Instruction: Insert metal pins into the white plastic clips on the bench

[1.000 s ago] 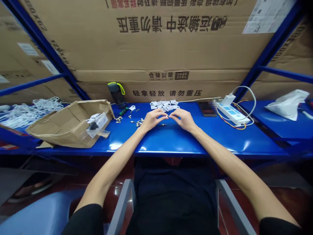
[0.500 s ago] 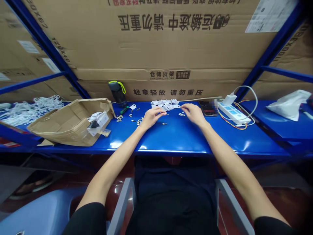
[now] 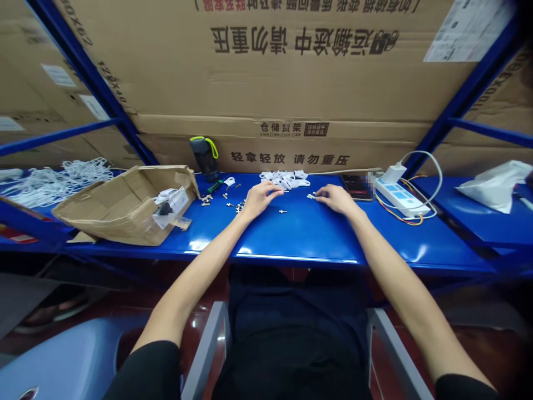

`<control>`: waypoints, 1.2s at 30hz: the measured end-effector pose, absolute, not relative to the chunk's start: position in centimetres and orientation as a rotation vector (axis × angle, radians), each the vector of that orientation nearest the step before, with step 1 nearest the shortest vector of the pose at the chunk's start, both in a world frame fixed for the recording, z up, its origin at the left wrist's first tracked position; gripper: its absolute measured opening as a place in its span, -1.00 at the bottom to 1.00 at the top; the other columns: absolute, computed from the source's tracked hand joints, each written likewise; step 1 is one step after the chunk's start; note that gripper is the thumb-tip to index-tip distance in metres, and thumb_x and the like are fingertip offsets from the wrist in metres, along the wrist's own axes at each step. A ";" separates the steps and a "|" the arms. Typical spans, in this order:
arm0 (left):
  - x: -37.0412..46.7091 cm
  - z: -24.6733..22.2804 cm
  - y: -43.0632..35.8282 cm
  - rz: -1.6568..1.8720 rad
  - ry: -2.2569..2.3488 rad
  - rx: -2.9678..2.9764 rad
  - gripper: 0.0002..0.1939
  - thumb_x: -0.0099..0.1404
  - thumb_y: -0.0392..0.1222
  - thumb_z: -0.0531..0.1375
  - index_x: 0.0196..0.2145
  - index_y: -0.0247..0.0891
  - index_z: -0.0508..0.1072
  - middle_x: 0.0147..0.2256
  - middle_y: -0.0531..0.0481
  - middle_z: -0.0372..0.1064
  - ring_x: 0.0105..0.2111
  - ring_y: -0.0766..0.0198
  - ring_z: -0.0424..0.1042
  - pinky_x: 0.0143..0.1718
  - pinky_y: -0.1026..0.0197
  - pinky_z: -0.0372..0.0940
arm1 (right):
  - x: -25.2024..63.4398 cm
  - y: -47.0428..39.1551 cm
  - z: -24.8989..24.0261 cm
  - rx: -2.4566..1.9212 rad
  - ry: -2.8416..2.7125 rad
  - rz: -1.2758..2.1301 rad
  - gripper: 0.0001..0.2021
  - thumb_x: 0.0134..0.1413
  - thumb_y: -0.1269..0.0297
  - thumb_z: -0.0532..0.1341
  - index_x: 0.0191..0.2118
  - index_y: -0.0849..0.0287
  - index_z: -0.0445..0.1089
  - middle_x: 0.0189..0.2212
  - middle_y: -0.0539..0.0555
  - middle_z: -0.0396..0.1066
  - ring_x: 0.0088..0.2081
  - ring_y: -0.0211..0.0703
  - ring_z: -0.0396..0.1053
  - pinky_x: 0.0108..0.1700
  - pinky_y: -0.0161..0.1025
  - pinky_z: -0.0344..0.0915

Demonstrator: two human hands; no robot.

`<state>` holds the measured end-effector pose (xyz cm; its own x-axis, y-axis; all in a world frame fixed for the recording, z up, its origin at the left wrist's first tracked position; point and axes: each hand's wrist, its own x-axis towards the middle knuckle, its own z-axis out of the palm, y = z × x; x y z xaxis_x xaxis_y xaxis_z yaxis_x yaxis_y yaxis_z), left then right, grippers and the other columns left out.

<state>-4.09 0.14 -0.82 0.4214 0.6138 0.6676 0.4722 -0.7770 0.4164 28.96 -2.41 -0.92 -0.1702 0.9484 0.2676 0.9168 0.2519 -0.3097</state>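
My left hand (image 3: 260,201) is closed in a pinch above the blue table, with the thin pale end of a small metal pin (image 3: 285,191) sticking out past the fingertips. My right hand (image 3: 336,199) is lowered to a few tiny white plastic pieces (image 3: 310,196), its fingertips together at their right edge; whatever is between them is too small to make out. Behind both hands lies a pile of white plastic parts (image 3: 287,179). A single small pin-shaped part (image 3: 283,211) rests in front, between the hands. More small metal-and-white parts (image 3: 239,207) are partly hidden by my left hand.
Left on the table (image 3: 291,239) stands an open cardboard box (image 3: 112,216) holding plastic-wrapped items. Behind are a dark bottle (image 3: 205,158) and a green-handled screwdriver (image 3: 215,186). A phone (image 3: 357,188) and a power strip (image 3: 402,197) with cables lie right. White cords (image 3: 70,180) are far left.
My right hand has come away from the white pile, moving down and slightly right to the tiny white pieces. My left hand keeps its pinch in nearly the same place.
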 end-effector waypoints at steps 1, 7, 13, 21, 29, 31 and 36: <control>-4.1 -0.9 0.2 1.282 0.976 2.503 -0.68 0.54 0.10 0.28 -0.13 -0.15 0.73 -0.14 -0.07 0.63 -0.25 0.18 0.54 -0.14 0.15 0.36 | 28.9 -2.4 -1.0 -1.697 -2.124 0.106 -0.81 0.33 0.20 0.38 -0.04 0.09 0.69 -0.11 0.14 0.65 -0.09 0.01 0.55 -0.01 -0.17 0.41; -4.1 -1.1 0.4 1.266 0.966 2.519 -0.67 0.55 0.11 0.27 -0.14 -0.15 0.73 -0.16 -0.06 0.64 -0.25 0.18 0.54 -0.19 0.16 0.33 | 29.0 -2.2 -0.9 -1.669 -2.095 0.144 -0.89 0.27 0.27 0.39 -0.18 0.13 0.70 -0.16 0.13 0.69 -0.12 0.02 0.59 -0.01 -0.14 0.43; -3.9 -0.9 0.0 1.276 0.937 2.510 -0.66 0.55 0.11 0.27 -0.12 -0.15 0.73 -0.16 -0.04 0.64 -0.27 0.21 0.54 -0.20 0.19 0.32 | 28.0 -2.7 -0.3 -1.427 -1.897 0.248 -0.86 0.19 0.22 0.38 -0.24 0.14 0.67 -0.28 0.12 0.71 -0.24 0.03 0.64 -0.05 -0.11 0.52; -3.3 -0.8 -0.8 1.302 0.882 2.518 -0.63 0.56 0.13 0.26 -0.09 -0.18 0.74 -0.17 -0.06 0.64 -0.27 0.22 0.54 -0.18 0.19 0.34 | 23.1 -4.0 -0.5 -1.138 -1.762 0.550 -0.78 0.14 0.10 0.41 -0.20 0.13 0.68 -0.26 0.12 0.71 -0.23 0.07 0.66 -0.05 -0.06 0.57; -3.2 -0.9 -0.7 1.295 0.870 2.534 -0.69 0.55 0.07 0.29 -0.10 -0.18 0.73 -0.18 -0.05 0.64 -0.29 0.23 0.54 -0.20 0.20 0.35 | 22.1 -4.0 -1.4 -1.069 -1.776 0.697 -0.76 0.12 0.11 0.42 -0.16 0.11 0.71 -0.23 0.11 0.71 -0.19 0.06 0.65 -0.03 -0.05 0.56; -3.2 -1.0 -0.7 1.298 0.864 2.540 -0.69 0.55 0.08 0.29 -0.11 -0.18 0.73 -0.19 -0.05 0.64 -0.29 0.23 0.53 -0.21 0.20 0.34 | 22.1 -4.0 -1.4 -1.055 -1.764 0.725 -0.74 0.11 0.08 0.43 -0.17 0.12 0.70 -0.24 0.11 0.71 -0.19 0.05 0.65 -0.03 -0.06 0.56; -3.3 -1.1 -0.6 1.273 0.858 2.576 -0.66 0.55 0.10 0.27 -0.10 -0.18 0.73 -0.18 -0.05 0.64 -0.29 0.23 0.53 -0.21 0.19 0.34 | 21.9 -3.9 -1.5 -1.035 -1.730 0.774 -0.65 0.07 -0.01 0.48 -0.17 0.17 0.66 -0.27 0.13 0.68 -0.26 0.00 0.60 -0.10 -0.09 0.54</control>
